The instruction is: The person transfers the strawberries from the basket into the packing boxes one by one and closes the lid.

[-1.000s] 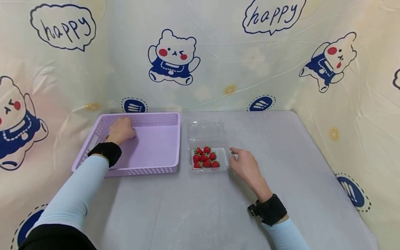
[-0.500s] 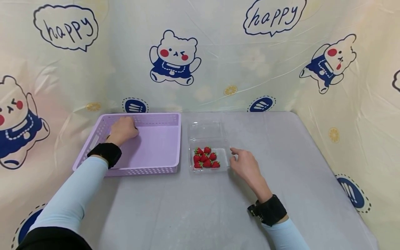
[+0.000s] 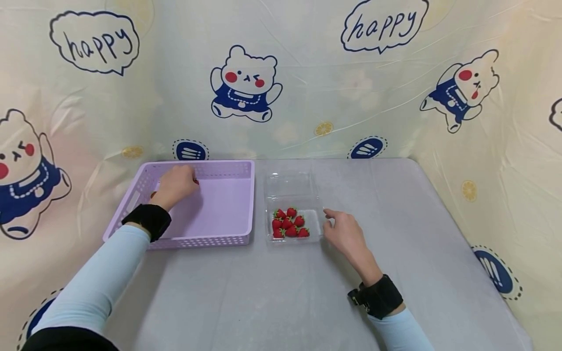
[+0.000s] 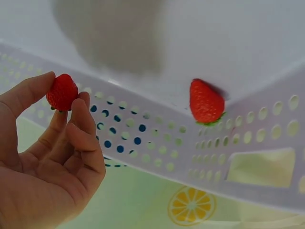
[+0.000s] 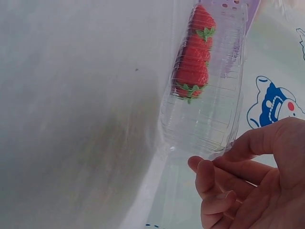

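My left hand (image 3: 174, 186) is inside the purple basket (image 3: 225, 207), over its back left part. Between thumb and fingertips it pinches a red strawberry (image 4: 63, 92), held above the basket floor. A second strawberry (image 4: 206, 102) lies in the basket's corner in the left wrist view. To the right of the basket, a clear plastic box (image 3: 314, 219) stands with its lid (image 3: 287, 185) raised back. Several strawberries (image 3: 287, 223) sit toward its left side. My right hand (image 3: 347, 233) pinches the box's right rim between thumb and index finger, other fingers curled.
A grey cloth (image 3: 246, 297) covers the table. Behind it and at both sides hangs a curtain (image 3: 307, 83) printed with bears and lettering. The basket and the box stand side by side with a narrow gap between them.
My left hand has shifted slightly to the right within the basket, and the strawberry now shows at its fingertips. The right hand and the box have stayed in place.
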Tool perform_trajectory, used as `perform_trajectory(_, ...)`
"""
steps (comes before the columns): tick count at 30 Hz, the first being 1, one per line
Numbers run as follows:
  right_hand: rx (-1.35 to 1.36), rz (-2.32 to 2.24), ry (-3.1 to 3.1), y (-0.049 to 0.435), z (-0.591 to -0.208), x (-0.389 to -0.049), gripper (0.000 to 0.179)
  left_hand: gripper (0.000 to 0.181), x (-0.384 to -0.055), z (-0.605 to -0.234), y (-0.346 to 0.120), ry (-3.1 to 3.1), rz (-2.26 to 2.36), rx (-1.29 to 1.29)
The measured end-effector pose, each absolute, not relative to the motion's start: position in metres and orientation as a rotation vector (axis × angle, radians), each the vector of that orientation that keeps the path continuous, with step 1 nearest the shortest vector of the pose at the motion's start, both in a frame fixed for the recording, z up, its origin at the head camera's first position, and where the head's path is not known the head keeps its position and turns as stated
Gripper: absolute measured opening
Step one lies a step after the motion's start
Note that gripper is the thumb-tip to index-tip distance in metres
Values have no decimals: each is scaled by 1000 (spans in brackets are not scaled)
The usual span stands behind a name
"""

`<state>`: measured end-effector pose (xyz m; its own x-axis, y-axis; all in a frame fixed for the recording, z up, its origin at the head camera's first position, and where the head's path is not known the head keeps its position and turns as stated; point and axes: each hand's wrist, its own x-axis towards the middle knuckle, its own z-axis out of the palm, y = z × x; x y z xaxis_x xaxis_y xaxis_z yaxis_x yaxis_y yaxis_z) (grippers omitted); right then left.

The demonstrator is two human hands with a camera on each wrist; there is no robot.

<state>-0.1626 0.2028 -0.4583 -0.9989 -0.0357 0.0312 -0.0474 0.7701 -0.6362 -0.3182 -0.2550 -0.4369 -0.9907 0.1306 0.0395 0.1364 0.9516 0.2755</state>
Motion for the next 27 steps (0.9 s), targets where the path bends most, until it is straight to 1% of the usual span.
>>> perform_trajectory(14,65,1066,-2943,204,-460,-162,45,6,-311,-419,-241,-3079,-441,-238)
perform_trajectory(27,75,1067,-2933,204,-460,-163,45,14,-310,-406,-229,-3103,-395,-256)
